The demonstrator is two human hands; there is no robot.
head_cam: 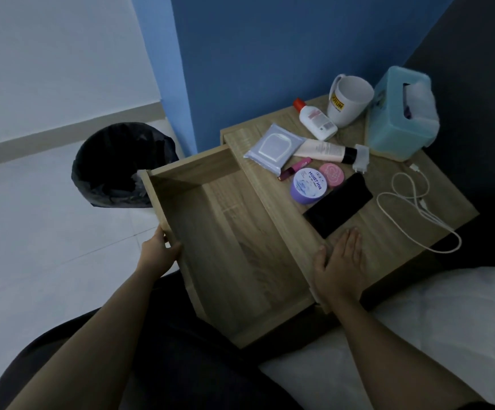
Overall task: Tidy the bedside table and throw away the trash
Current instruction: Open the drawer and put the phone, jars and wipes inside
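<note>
The wooden bedside table [388, 220] has its drawer [240, 250] pulled wide out, with nothing inside. My left hand [160, 250] grips the drawer's front panel at its left corner. My right hand [340, 261] lies flat on the table's near edge, fingers together, just below a black phone [338, 202]. On the top lie a wipes pack [272, 147], a cream tube [326, 150], a small white bottle with a red cap [315, 121], a purple jar [308, 186], a pink tin [333, 174], a pink lip stick [295, 170], a white mug [348, 100] and a white charger with cable [411, 199].
A teal tissue box [400, 116] stands at the table's back right. A bin with a black liner [116, 164] sits on the tiled floor left of the drawer. The white bed [447, 321] is at the lower right. A blue wall rises behind the table.
</note>
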